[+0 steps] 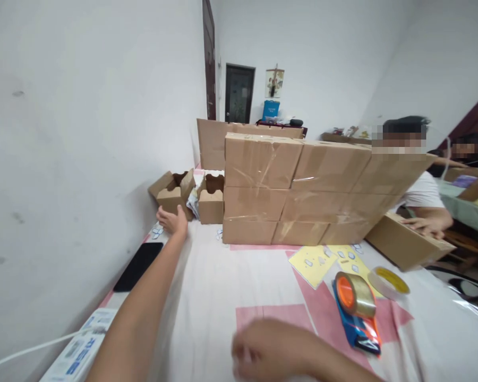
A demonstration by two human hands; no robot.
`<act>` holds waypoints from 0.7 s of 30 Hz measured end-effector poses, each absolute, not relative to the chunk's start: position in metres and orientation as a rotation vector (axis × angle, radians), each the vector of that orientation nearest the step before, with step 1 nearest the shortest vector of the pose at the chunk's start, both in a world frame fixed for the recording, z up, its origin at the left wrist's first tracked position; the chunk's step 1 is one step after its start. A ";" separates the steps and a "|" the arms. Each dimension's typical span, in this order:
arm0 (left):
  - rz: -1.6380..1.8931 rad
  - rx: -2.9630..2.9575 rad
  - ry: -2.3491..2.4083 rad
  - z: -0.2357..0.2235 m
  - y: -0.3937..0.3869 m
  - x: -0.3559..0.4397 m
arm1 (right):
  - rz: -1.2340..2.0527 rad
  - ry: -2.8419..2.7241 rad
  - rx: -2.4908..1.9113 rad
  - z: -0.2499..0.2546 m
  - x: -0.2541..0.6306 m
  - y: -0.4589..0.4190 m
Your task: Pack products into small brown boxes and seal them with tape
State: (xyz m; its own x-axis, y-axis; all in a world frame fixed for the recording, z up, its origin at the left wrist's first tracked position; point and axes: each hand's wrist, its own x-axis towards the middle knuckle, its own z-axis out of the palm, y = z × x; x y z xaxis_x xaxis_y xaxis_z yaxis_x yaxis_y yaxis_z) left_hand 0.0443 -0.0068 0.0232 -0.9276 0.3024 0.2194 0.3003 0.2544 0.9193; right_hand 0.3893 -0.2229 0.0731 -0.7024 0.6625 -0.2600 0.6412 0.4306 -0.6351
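My left hand [172,220] reaches to the far left, thumb and fingers apart, at the front of an open cardboard box [169,200]. Whether the fingertips press on the box I cannot tell. A second open cardboard box [211,207] stands just right of it, with crumpled printed paper [193,202] between the two. Near the front edge, my right hand [269,347] is blurred over the pink and white tablecloth [207,297]. Its fingers are curled in, and nothing shows in them. A stack of closed, taped cardboard boxes [258,204] stands ahead of it.
Right of centre, a tape roll [355,294] lies on a blue and orange tape dispenser [356,329], beside another tape roll [389,281] and yellow sheets [313,262]. A black phone-like slab [138,266] lies by the wall. Across the table, a co-worker's hand [426,223] rests on a box [406,241].
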 end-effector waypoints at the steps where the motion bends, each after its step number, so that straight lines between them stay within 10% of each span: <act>1: 1.836 0.543 2.457 0.019 -0.004 0.032 | 1.158 -2.642 -1.112 0.078 0.365 -0.197; 9: 2.028 0.586 2.125 -0.037 0.022 -0.019 | 0.682 -2.465 -0.989 0.076 0.175 -0.015; 21: 2.254 0.641 1.948 -0.058 0.039 -0.015 | 0.151 -2.349 -1.393 0.053 0.074 0.027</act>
